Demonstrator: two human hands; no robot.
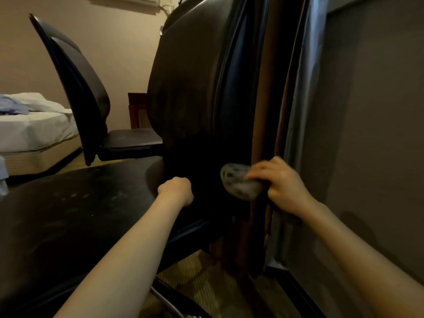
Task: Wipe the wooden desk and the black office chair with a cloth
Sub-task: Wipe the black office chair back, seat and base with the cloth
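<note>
At right hand [280, 182], gripped: grey mottled cloth [239, 182] on black office chair [195, 88] | left hand [175, 190] curled, hold unclear | chair step; next, upward strokes

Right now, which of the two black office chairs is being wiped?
The nearer black padded office chair: the right hand holds a grey patterned cloth against its backrest's edge. The farther black chair stands untouched near the white bed.

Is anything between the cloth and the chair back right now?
Nothing visible. The right hand holds the cloth against the lower right edge of the chair back. The left hand sits at the seat-back joint, left of the cloth and apart from it.
</note>
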